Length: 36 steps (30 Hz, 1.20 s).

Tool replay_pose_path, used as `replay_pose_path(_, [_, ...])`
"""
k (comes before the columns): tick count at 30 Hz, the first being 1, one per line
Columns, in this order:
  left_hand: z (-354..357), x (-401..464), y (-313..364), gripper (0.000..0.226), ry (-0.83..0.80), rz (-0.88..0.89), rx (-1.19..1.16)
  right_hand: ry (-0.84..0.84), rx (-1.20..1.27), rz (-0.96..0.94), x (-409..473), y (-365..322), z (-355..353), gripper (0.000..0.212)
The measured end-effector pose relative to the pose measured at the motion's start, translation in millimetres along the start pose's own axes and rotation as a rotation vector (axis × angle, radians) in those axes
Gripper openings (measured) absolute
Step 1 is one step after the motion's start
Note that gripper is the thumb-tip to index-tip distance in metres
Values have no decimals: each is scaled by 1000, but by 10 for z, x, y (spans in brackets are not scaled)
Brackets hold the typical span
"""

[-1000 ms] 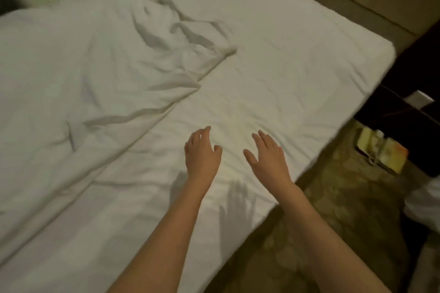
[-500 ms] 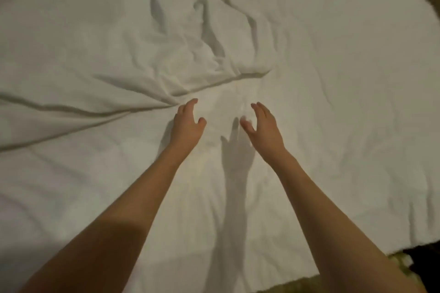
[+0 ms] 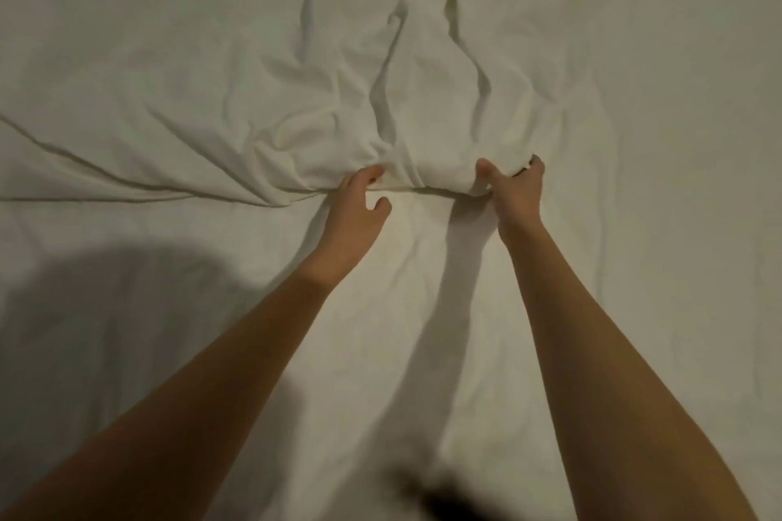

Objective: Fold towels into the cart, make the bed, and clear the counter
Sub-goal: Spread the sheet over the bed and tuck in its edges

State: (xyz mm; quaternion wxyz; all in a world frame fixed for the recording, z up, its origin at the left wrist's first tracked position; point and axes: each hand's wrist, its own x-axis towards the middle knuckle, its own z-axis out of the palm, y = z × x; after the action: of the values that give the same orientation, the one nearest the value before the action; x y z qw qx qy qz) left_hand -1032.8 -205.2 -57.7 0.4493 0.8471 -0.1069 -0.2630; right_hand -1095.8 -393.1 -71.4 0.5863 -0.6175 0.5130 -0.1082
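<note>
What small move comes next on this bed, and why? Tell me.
Probably close the left hand on the duvet edge, then pull it toward you. The right hand already grips the bunched edge; the left hand's fingers only touch it.

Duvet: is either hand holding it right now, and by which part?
The right hand grips the duvet at its near bunched edge. The left hand touches that edge, fingers not closed.

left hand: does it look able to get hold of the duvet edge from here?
Probably yes. The left hand is already at the duvet edge, fingers touching the fold, thumb apart, nothing between. The right hand already grips the same edge beside it.
</note>
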Motion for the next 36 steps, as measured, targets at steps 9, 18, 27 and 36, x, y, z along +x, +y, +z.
replay_pose_path(9, [205,112,244,30,9,-111,-319,-8,282,-168,-220,-202,-376,13])
replay_pose_path(18, [224,-186,463,9,-150,-184,-371,167,-59,-230,-551,-139,-812,36])
replay_pose_path(27, [552,-590,478,22,6,-162,-39,-19,-168,-89,-718,126,-1698,31])
replay_pose_path(36, [1158,-837,278,12,119,-400,-226,-254,218,-119,-621,360,-2255,12])
